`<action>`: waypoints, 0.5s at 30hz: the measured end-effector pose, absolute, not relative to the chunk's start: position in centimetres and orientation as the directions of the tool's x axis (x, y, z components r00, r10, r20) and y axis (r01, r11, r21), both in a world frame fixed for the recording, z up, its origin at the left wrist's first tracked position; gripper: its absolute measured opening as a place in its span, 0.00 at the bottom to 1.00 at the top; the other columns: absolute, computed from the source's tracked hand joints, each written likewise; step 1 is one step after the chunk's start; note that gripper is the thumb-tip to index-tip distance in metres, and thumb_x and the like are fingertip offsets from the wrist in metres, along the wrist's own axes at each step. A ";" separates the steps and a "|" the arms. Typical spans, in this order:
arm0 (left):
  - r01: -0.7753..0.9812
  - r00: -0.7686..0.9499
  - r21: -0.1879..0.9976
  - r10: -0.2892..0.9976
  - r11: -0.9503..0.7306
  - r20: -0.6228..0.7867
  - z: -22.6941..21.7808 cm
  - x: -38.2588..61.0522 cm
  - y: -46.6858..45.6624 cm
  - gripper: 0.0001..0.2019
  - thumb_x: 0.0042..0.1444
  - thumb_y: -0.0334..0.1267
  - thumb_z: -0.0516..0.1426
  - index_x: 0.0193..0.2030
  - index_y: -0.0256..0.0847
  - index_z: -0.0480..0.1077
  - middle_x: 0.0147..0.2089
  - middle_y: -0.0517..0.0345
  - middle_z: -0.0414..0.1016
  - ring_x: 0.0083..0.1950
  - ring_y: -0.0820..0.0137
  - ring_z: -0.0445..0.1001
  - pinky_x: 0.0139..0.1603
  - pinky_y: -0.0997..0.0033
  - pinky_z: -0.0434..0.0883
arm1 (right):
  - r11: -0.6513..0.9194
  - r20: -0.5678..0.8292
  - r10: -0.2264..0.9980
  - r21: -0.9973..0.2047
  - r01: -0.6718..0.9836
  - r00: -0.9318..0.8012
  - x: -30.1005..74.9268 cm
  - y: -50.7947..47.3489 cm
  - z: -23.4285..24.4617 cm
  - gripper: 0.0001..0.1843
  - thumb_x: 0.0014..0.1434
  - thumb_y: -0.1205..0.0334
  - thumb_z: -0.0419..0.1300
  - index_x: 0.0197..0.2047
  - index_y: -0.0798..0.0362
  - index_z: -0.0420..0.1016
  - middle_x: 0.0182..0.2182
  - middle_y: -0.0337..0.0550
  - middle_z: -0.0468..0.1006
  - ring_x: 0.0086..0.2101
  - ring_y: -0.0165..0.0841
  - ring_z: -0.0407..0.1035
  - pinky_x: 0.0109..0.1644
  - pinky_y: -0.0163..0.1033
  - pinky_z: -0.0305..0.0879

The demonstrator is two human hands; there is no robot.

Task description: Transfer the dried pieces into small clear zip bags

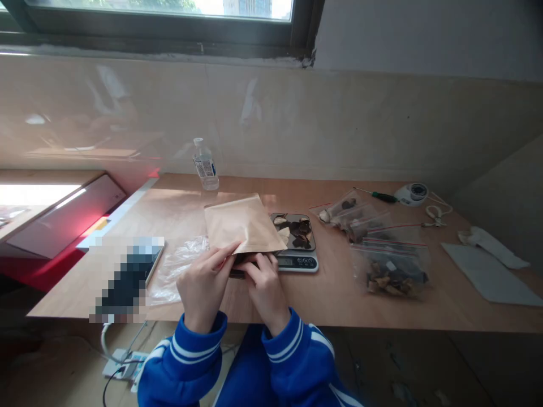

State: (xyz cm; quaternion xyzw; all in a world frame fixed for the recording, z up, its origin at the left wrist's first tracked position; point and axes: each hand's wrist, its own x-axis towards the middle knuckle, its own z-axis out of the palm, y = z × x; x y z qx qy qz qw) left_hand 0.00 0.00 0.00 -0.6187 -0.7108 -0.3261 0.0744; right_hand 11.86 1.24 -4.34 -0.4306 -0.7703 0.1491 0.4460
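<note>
A tan paper pouch (241, 224) lies tilted on the wooden table (331, 288) in front of me. My left hand (202, 287) pinches its near edge from the left, fingers closed. From the right, my right hand (265, 285) grips the same near edge, where a dark strip shows under the fingers. Just behind the pouch stands a small digital kitchen scale (297, 257) with dark dried pieces (297, 229) on its plate.
Clear zip bags of dried pieces (392, 268) lie to the right, with a screwdriver (379, 195) and a tape roll (413, 193) beyond. A water bottle (205, 165) stands at the back. An empty plastic bag (178, 268) and a blurred phone (129, 280) lie left. Grey sheets (487, 277) sit far right.
</note>
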 end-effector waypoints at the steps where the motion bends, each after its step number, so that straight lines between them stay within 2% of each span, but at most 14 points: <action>1: 0.929 -0.226 0.368 0.829 0.026 0.512 0.1 -0.2 0.1 0.12 0.55 0.38 0.58 0.45 0.57 0.75 0.35 0.66 0.79 0.32 0.76 0.74 0.26 0.78 0.59 | 0.610 0.591 0.778 -0.632 0.478 -0.211 12.2 0.8 -4.1 0.14 0.61 0.71 0.52 0.40 0.48 0.77 0.34 0.43 0.75 0.41 0.36 0.70 0.51 0.47 0.65; 5: 0.929 -0.261 0.361 0.830 0.078 0.492 0.2 -0.8 1.0 0.11 0.55 0.40 0.58 0.45 0.58 0.75 0.35 0.67 0.79 0.33 0.75 0.75 0.26 0.77 0.58 | 0.631 0.634 0.765 -0.703 0.330 -0.111 14.9 -0.1 -2.7 0.11 0.61 0.69 0.55 0.43 0.47 0.74 0.36 0.40 0.77 0.43 0.34 0.70 0.51 0.43 0.65; 8: 0.924 -0.292 0.359 0.846 0.130 0.446 -0.1 -1.3 2.0 0.11 0.55 0.42 0.57 0.44 0.59 0.75 0.36 0.68 0.79 0.35 0.72 0.75 0.26 0.75 0.58 | 0.550 0.594 0.804 -0.739 0.389 -0.009 18.4 2.4 -2.1 0.10 0.59 0.67 0.57 0.44 0.47 0.73 0.39 0.42 0.77 0.44 0.35 0.70 0.53 0.45 0.64; 10: 0.912 -0.316 0.379 0.856 0.156 0.409 -0.3 -1.4 2.9 0.11 0.55 0.42 0.57 0.44 0.60 0.75 0.38 0.69 0.79 0.36 0.71 0.74 0.26 0.74 0.58 | 0.454 0.525 0.849 -0.785 0.421 0.063 20.8 5.8 -2.4 0.13 0.58 0.65 0.57 0.47 0.49 0.71 0.37 0.42 0.78 0.42 0.35 0.71 0.52 0.46 0.64; 15: 0.883 -0.360 0.432 0.858 0.185 0.366 -0.6 -1.7 5.7 0.11 0.56 0.41 0.54 0.43 0.58 0.75 0.43 0.67 0.78 0.42 0.67 0.74 0.30 0.72 0.60 | 0.328 0.362 0.931 -0.793 0.513 -0.036 23.8 14.7 -4.4 0.11 0.54 0.68 0.57 0.42 0.53 0.73 0.35 0.44 0.79 0.39 0.37 0.73 0.48 0.46 0.66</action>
